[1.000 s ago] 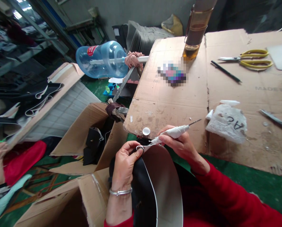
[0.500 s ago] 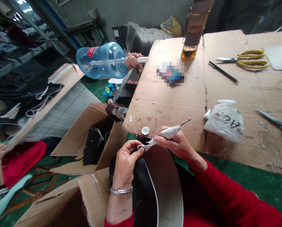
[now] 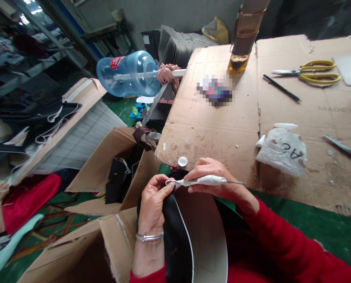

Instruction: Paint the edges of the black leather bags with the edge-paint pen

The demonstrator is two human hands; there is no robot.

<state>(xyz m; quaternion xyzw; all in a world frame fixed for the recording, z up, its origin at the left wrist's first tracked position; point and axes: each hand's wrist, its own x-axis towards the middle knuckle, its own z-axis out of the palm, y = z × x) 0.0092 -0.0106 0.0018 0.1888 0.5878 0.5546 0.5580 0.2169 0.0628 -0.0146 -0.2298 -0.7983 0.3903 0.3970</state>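
Observation:
My left hand [image 3: 153, 200] pinches the top edge of a black sheet piece [image 3: 177, 239] with a pale lining, between thumb and fingers. A small white loop [image 3: 169, 181], like thread or cord, shows at those fingertips. My right hand [image 3: 215, 177] is closed around a slim white-wrapped tool [image 3: 212, 180]. A thin metal rod sticks out of the tool's right end. Its tapered left end reaches the left fingertips at the sheet's edge; the exact contact is too small to make out. The sheet curves down over my lap.
On the cardboard-covered table [image 3: 216, 133] lie a white cap [image 3: 182, 161], plastic bag [image 3: 283, 151], yellow-handled scissors [image 3: 318, 73], black pencil [image 3: 282, 88] and dark scissors [image 3: 346, 151]. A drink bottle [image 3: 243, 43] stands farther back. Cardboard boxes [image 3: 125, 232] and a blue water jug [image 3: 131, 74] are left.
The white-wrapped tool has swung from slanting up to the right to nearly level. My right fingers have shifted along it. My left hand keeps its pinch.

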